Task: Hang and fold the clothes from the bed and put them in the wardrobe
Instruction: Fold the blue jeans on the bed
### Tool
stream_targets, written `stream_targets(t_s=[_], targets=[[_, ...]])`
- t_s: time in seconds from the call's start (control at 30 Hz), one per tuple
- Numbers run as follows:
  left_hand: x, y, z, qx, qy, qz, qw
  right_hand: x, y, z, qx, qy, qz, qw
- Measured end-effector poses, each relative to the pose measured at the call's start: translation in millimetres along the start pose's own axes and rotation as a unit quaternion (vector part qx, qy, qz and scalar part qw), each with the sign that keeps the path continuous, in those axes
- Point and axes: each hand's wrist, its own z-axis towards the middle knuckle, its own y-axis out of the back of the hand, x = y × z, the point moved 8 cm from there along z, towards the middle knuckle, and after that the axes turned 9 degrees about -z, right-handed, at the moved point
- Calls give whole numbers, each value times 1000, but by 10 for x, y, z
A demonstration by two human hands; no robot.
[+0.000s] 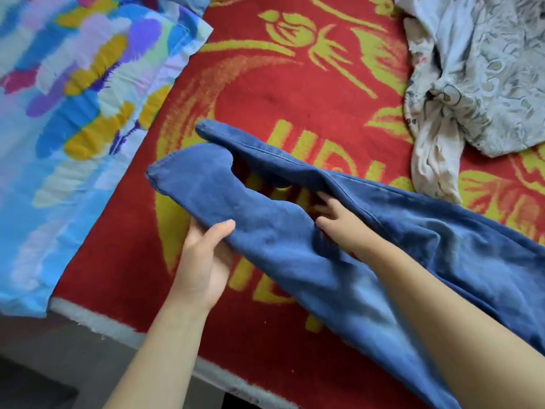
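Blue denim jeans [368, 246] run diagonally from mid-frame to the lower right edge, over a red blanket with yellow floral pattern [295, 93] covering the bed. Two leg ends point toward centre-left: near leg hem at about mid-left, far leg hem just above it, a gap between them showing red blanket.

Left hand [203, 258], lower centre-left: holds the near leg from beneath, thumb curled over the top of the denim, fingers hidden under the cloth. Leg is lifted off the blanket there.

Right hand [336, 216], centre: reaches into the gap between the two legs, fingers partly tucked under the far leg's fold. Fingers look fairly straight; whether they pinch cloth cannot be told. The forearm lies across the jeans toward lower right.

Upper right: crumpled pale grey-white printed garment [477, 84] on the blanket, apart from the jeans.

Left side: multicoloured pillow, blue, purple and yellow brushstroke print [67, 113], overlapping the blanket edge.

Lower left: white fringed blanket edge, grey floor below.
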Motion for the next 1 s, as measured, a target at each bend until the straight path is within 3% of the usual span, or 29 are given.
stream_targets(t_s=[0.1,0.2,0.27,0.33,0.4,0.47,0.53,0.6,0.63,0.7,0.77,0.83,0.87,0.93,1.0], targets=[[-127,683,53,-173,-32,-50,983,205,-343,-4,110,20,-32,993],[-266,1540,-14,-393,-60,34,917,309,-549,-19,134,49,-168,975],[-431,2016,-83,-481,-57,97,869,402,-511,-7,64,72,-230,969],[-711,2271,-138,-529,-74,192,823,526,-298,-38,-84,92,-252,960],[-1096,2207,-73,-507,-140,386,758,680,-106,-153,-205,121,-250,939],[-1243,1852,214,-362,-189,577,708,903,-51,-267,-269,190,-262,907],[-1073,1541,587,-206,-148,720,646,1149,-70,-386,-324,285,-299,851],[-921,1450,882,-156,-77,781,600,1285,-86,-406,-367,329,-335,803],[-884,1380,994,-152,-76,778,605,1277,-68,-332,-370,309,-338,808],[-802,1218,1185,-157,-78,708,684,1093,-84,-46,-294,201,-314,880],[-570,1080,1393,-160,17,627,763,734,-372,213,-94,67,-278,954],[-326,920,1553,-137,104,583,794,487,-801,244,102,7,-313,944],[-231,846,1618,-130,139,556,809,424,-950,217,163,4,-328,930],[-67,662,1735,-87,198,499,839,420,-1003,214,190,23,-306,933],[-94,362,1880,4,185,472,862,507,-699,278,91,41,-224,970]])
